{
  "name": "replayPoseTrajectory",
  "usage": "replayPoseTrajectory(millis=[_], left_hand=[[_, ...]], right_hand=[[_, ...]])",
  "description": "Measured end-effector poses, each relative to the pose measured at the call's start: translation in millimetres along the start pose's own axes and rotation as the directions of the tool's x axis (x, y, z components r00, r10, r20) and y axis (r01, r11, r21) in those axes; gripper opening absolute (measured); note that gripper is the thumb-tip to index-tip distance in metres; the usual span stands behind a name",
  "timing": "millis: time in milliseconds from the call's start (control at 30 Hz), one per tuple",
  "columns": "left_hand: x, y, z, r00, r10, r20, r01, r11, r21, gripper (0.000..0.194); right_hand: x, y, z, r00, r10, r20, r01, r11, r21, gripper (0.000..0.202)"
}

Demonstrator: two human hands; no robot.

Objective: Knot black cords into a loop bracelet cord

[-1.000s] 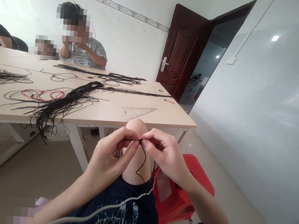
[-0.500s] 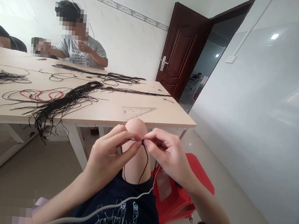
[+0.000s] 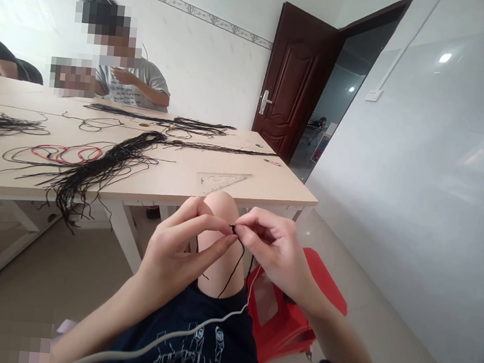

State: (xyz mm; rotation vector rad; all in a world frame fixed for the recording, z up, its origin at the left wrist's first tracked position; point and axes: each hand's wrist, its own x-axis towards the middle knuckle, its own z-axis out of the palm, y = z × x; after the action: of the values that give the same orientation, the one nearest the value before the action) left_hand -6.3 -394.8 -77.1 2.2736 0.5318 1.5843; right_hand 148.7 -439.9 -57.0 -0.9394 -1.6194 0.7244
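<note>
Above my raised knee, both hands meet at a thin black cord [image 3: 236, 267]. My left hand [image 3: 190, 236] pinches it between thumb and forefinger, the other fingers curled. Right beside those fingertips, my right hand [image 3: 268, 240] pinches the same cord with thumb and forefinger. A small dark knot or bunch shows between the fingertips; its detail is too small to tell. One loose end hangs down over the knee, and more black cord hangs below my right hand.
On the table [image 3: 283, 191] lie a bundle of black cords [image 3: 108, 161], a red cord [image 3: 64, 154] and a clear triangular ruler [image 3: 224, 181]. A red stool [image 3: 326, 285] stands right of my knee. A person [image 3: 134, 84] sits across the table.
My left thumb and fingertips have shifted slightly right. The hanging cord end has swung a little left. Across the table, the person has leaned left.
</note>
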Motion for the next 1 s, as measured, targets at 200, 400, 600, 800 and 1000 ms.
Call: replayPoseTrajectory(millis=[200,400,600,800,1000], left_hand=[[2.9,-1.0,-1.5,1.000,0.008,0.012,-0.008,0.999,-0.040,0.014],[6.9,1.0,-2.5,0.997,0.071,0.037,-0.069,0.996,-0.056,0.017],[7.7,0.0,-5.0,0.997,0.069,0.047,-0.070,0.998,0.009,0.019],[6.2,0.9,-4.8,0.998,0.058,0.018,-0.059,0.998,0.030,0.022],[8.5,0.9,-4.7,0.991,0.133,0.016,-0.134,0.989,0.062,0.026]], right_hand=[[-1.7,-2.0,-0.8,1.000,0.002,-0.006,-0.002,0.999,0.032,0.010],[-3.8,-4.2,-1.8,0.999,-0.038,0.007,0.038,0.999,0.031,0.011],[-5.0,-6.0,-1.5,0.999,-0.033,0.003,0.033,0.999,-0.025,0.010],[-5.4,-6.1,0.4,0.999,-0.033,-0.008,0.033,0.999,-0.035,0.010],[-5.5,-6.7,0.7,1.000,-0.013,0.005,0.013,1.000,0.000,0.009]])
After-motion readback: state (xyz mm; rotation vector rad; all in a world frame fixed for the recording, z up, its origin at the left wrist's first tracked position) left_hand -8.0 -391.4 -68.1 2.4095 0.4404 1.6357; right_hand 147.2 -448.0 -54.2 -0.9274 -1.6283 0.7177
